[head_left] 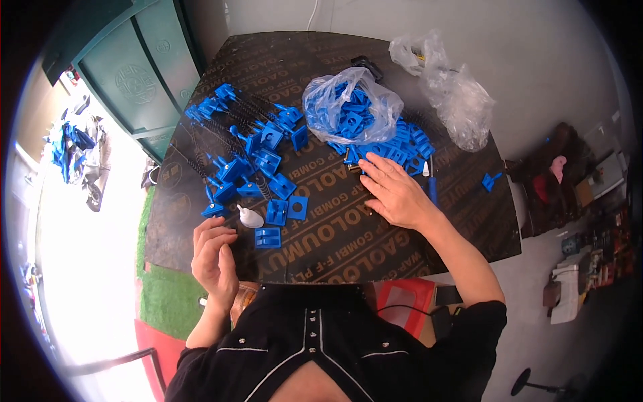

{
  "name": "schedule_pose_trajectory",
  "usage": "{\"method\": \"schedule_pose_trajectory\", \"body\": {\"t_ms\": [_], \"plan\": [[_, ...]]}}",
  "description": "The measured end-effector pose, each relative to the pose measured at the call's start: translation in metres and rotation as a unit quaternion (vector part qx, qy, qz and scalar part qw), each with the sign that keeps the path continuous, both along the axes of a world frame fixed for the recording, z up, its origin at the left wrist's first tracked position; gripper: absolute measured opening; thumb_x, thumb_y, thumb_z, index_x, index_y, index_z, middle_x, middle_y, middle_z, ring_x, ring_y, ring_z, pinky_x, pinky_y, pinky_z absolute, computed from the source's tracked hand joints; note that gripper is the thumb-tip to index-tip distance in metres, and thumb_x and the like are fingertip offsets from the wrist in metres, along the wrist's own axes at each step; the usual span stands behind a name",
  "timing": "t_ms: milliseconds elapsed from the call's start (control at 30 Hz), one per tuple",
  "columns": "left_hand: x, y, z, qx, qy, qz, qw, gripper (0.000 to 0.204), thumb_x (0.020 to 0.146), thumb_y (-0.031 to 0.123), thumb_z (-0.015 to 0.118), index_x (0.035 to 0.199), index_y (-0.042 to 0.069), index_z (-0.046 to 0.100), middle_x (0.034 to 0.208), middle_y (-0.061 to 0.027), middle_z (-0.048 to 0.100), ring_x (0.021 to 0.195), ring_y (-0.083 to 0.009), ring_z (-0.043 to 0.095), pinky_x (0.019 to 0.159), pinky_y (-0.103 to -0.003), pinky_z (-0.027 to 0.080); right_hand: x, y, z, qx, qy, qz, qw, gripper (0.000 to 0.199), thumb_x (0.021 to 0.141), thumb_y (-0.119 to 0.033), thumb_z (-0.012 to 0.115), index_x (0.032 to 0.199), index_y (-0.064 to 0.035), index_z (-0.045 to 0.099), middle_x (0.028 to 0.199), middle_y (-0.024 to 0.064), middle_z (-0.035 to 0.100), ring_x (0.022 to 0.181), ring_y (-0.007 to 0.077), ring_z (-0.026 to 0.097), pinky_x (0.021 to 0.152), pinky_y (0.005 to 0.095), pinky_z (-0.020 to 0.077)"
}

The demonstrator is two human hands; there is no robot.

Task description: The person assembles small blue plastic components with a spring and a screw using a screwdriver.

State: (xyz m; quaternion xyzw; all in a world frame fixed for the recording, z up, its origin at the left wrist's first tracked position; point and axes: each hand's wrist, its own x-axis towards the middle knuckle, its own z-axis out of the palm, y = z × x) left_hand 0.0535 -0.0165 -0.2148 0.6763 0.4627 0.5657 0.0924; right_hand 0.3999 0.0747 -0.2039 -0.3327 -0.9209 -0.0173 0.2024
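Note:
My right hand (396,197) rests over the dark board table (315,261) with its fingers stretched out. Its fingertips reach the near edge of a pile of small blue plastic parts (395,149); whether they touch a part is hard to see. At the table's near left edge, my left hand (214,258) is loosely bent, fingers apart, with nothing visible in it. Close to it are a small white squeeze bottle (250,216) and a ridged blue block (267,238). Beyond these lie several blue pieces with black coil springs (231,167).
An open clear plastic bag (321,100) of blue parts stands behind the pile. A blue-handled screwdriver (433,191) lies right of my right hand, and a lone blue piece (491,181) farther right. Crumpled clear plastic (462,107) sits at the back right edge.

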Motion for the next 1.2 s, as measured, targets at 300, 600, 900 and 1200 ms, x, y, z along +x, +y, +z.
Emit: {"method": "schedule_pose_trajectory", "body": {"t_ms": [300, 600, 900, 1200], "plan": [[-0.003, -0.001, 0.000, 0.015, -0.009, 0.003, 1.000, 0.010, 0.080, -0.007, 0.053, 0.084, -0.003, 0.062, 0.082, -0.0119, 0.063, 0.097, -0.0289, 0.057, 0.086, -0.036, 0.044, -0.014, 0.004, 0.001, 0.116, 0.085, -0.029, 0.989, 0.013, 0.070, -0.001, 0.067, 0.082, -0.0011, 0.061, 0.087, 0.0112, 0.056, 0.091, 0.0300, 0.057, 0.084, 0.0416, 0.0426], [-0.004, -0.001, 0.013, -0.123, 0.004, 0.029, 0.992, 0.026, 0.081, -0.007, 0.058, 0.106, 0.000, 0.060, 0.083, -0.0084, 0.057, 0.068, -0.0125, 0.057, 0.059, -0.023, 0.045, -0.072, -0.012, 0.025, 0.055, 0.137, -0.080, 0.986, 0.033, 0.075, 0.001, 0.061, 0.107, -0.0035, 0.058, 0.097, 0.0111, 0.056, 0.093, 0.0290, 0.053, 0.085, 0.0401, 0.0382], [-0.004, 0.022, 0.020, -0.246, 0.034, -0.032, 0.968, 0.029, 0.079, 0.009, 0.068, 0.105, 0.002, 0.059, 0.064, -0.0078, 0.059, 0.053, -0.0193, 0.058, 0.052, -0.030, 0.045, -0.143, -0.013, 0.030, -0.312, 0.311, -0.027, 0.897, 0.028, 0.081, -0.008, 0.068, 0.106, 0.0026, 0.059, 0.077, 0.0060, 0.058, 0.064, 0.0105, 0.054, 0.057, 0.0250, 0.0440], [-0.006, 0.029, 0.020, -0.224, 0.080, -0.004, 0.971, 0.023, 0.077, 0.013, 0.069, 0.097, 0.004, 0.060, 0.064, -0.0102, 0.059, 0.056, -0.0248, 0.060, 0.053, -0.034, 0.047, -0.159, -0.003, 0.028, -0.297, 0.333, -0.013, 0.895, 0.013, 0.084, -0.009, 0.064, 0.081, 0.0025, 0.061, 0.066, 0.0107, 0.059, 0.057, 0.0132, 0.055, 0.054, 0.0309, 0.0429]]}}
